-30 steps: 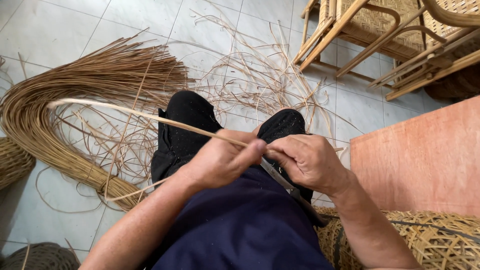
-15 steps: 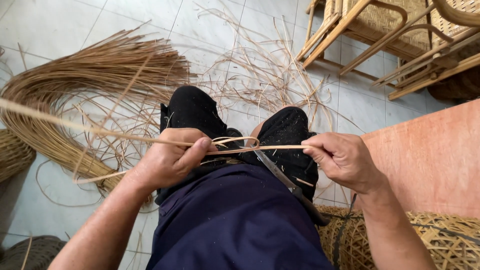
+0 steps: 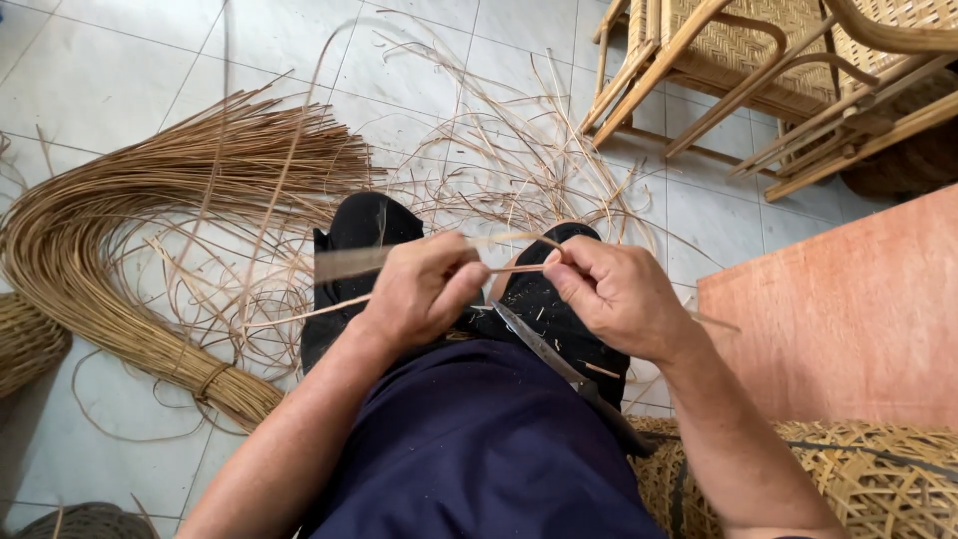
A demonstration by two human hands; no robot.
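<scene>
- On the floor at the left I see a curved rattan bundle (image 3: 110, 240).
- My left hand (image 3: 424, 289) has its fingers closed on a thin rattan strip (image 3: 399, 262) above my knees.
- A blade (image 3: 539, 344) lies on my lap; I think it could cut me if the strip slips.
- My right hand (image 3: 619, 294) pinches the strip end.

We see a cane-weaving workshop: a long curved bundle of tan rattan strips (image 3: 120, 250) lies on the pale tiled floor (image 3: 90, 60) among loose thin cane offcuts (image 3: 499, 160), near unfinished woven-seat wooden chair frames (image 3: 758, 70).
</scene>
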